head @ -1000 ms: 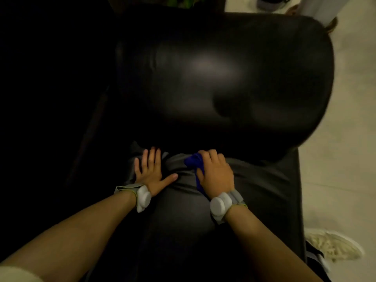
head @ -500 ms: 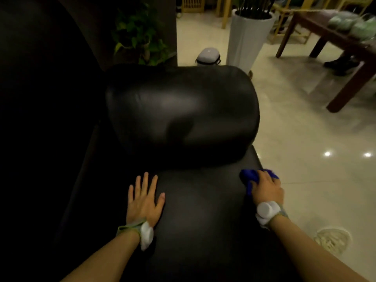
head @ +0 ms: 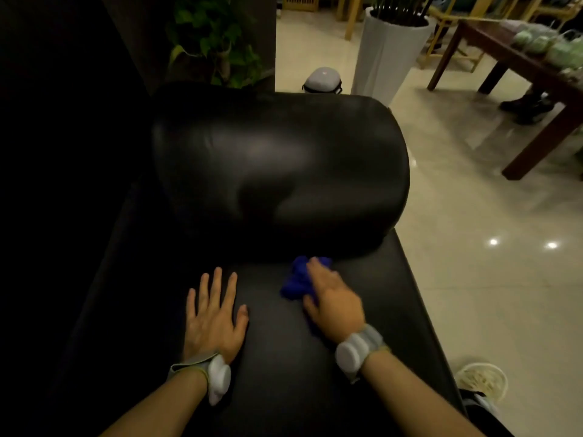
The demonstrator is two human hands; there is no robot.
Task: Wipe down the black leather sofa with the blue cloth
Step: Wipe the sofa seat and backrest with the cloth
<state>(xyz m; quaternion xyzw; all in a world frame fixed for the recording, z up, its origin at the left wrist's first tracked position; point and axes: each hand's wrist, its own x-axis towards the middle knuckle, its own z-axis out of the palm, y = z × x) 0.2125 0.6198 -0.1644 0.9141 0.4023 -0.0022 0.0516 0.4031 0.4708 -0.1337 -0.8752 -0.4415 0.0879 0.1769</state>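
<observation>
The black leather sofa [head: 284, 357] fills the lower middle, its rounded armrest cushion [head: 277, 171] bulging beyond the seat. A crumpled blue cloth [head: 296, 279] lies on the seat just in front of the cushion's base. My right hand [head: 334, 301] lies on top of the cloth and presses it to the leather, its fingers blurred and partly covering it. My left hand [head: 214, 316] rests flat on the seat to the left, fingers spread and straight, holding nothing.
Pale tiled floor [head: 489, 294] runs along the sofa's right edge. A tall white planter [head: 388, 52] and a small grey case [head: 321, 80] stand behind the cushion. A dark wooden table [head: 530, 77] is at far right. A green plant [head: 214, 42] sits at back left. My white shoe [head: 482, 380] shows at lower right.
My right hand has swept the blue cloth leftward from the seat's right edge toward the middle, below the cushion. My left hand stays flat on the seat.
</observation>
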